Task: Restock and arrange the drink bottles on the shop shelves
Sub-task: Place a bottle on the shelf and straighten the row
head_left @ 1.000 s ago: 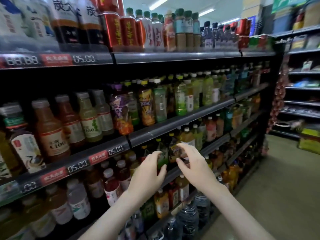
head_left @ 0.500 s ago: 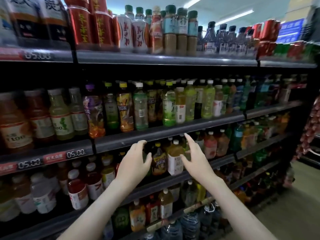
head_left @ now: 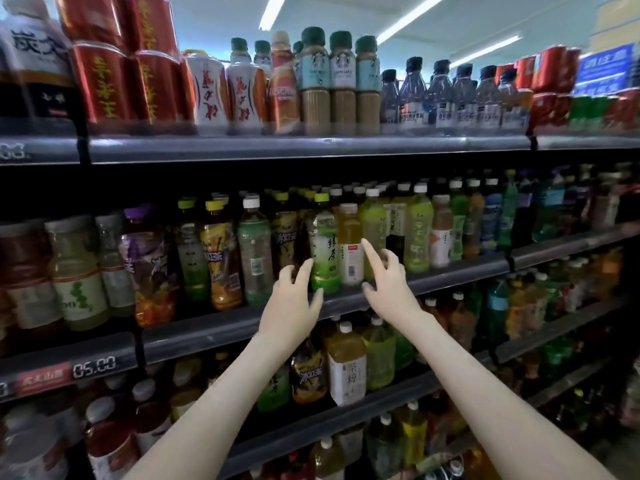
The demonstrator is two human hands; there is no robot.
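One view only: wide-angle camera on the person's head, close in front of the drink shelves point(head_left: 207, 327), facing them a little obliquely so the rows run away to the right. Tilt is level to slightly upward: the top shelf point(head_left: 311, 147) and ceiling lights point(head_left: 273, 12) fill the upper frame. Both forearms point(head_left: 214, 410) enter from the bottom edge; left hand point(head_left: 294, 303) and right hand point(head_left: 388, 292) sit near centre.

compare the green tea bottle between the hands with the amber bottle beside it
The green tea bottle has a yellow-green cap; the amber bottle a pale one. The green tea bottle's wrap fades white to green; the amber bottle shows bare amber drink above a white label. The green tea bottle's cap sits slightly higher than the amber bottle's. Both stand upright, side by side on one shelf.
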